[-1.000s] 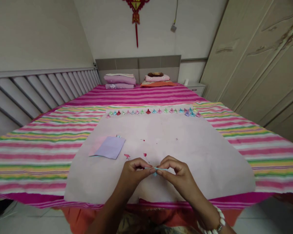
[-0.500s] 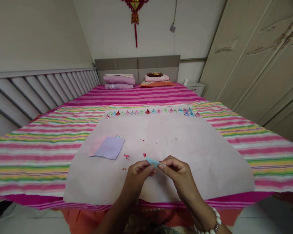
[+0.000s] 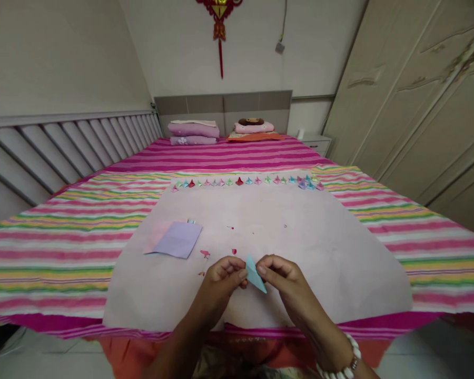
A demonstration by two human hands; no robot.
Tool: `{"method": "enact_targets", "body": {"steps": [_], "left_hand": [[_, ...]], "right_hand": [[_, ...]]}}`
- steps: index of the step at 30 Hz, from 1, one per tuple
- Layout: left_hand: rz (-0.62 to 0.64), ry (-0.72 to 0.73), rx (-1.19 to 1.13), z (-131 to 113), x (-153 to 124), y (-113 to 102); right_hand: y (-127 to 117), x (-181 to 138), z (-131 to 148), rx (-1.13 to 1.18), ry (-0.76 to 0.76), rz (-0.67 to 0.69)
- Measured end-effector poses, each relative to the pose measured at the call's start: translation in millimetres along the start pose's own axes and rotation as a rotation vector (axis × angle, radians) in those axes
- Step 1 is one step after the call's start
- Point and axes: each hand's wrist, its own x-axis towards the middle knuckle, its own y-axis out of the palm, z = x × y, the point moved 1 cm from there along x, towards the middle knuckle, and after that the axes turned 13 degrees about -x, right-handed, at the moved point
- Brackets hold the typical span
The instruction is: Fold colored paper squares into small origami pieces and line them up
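A small folded piece of light blue paper [image 3: 256, 277] is held up between both hands, its long edge slanting down to the right. My left hand [image 3: 225, 279] pinches its left side between thumb and fingers. On the opposite side, the thumb and forefinger of my right hand [image 3: 282, 276] are closed on its upper right edge. Beneath the hands spreads a large pale sheet [image 3: 319, 252]. A stack of square coloured paper with a purple sheet [image 3: 178, 239] on top lies to the left of my hands.
Along the sheet's far edge runs a row of small folded paper pieces [image 3: 239, 181] in several colours. Red paper scraps [image 3: 204, 253] lie near my left hand. Folded bedding [image 3: 193, 131] is piled by the headboard [image 3: 256, 102]; a striped bedspread [image 3: 63, 242] surrounds the sheet.
The blue paper has turned from lying nearly level to a steep slant, showing a broader triangular face. Both hands stay near the same spot.
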Motion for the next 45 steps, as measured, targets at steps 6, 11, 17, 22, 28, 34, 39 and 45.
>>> {"method": "enact_targets", "body": {"steps": [6,11,17,22,28,34,39,45], "left_hand": [[-0.009,-0.013,-0.005,0.3,1.1,-0.2],[-0.019,0.004,0.041,1.1,3.4,-1.7],[-0.075,0.112,0.275,3.7,4.0,0.9],[-0.111,0.409,0.686,0.6,-4.3,10.7],[-0.148,0.495,0.861,6.9,-2.5,15.6],[-0.138,0.577,0.868,12.9,4.5,13.3],[-0.124,0.413,0.739,7.8,1.4,14.3],[-0.109,0.205,0.415,5.5,2.6,9.4]], "right_hand": [[-0.7,-0.2,0.0,-0.002,0.042,0.011],[-1.7,1.7,-1.9,-0.020,0.040,0.005],[3.5,6.7,-9.0,-0.148,-0.004,-0.080],[6.2,6.9,-13.9,-0.437,-0.165,-0.292],[10.2,4.8,-14.5,-0.605,-0.322,-0.317],[13.8,3.6,-15.2,-0.596,-0.398,-0.319],[11.0,6.0,-17.3,-0.454,-0.309,-0.299],[5.8,9.0,-21.5,-0.148,-0.081,-0.291]]}}
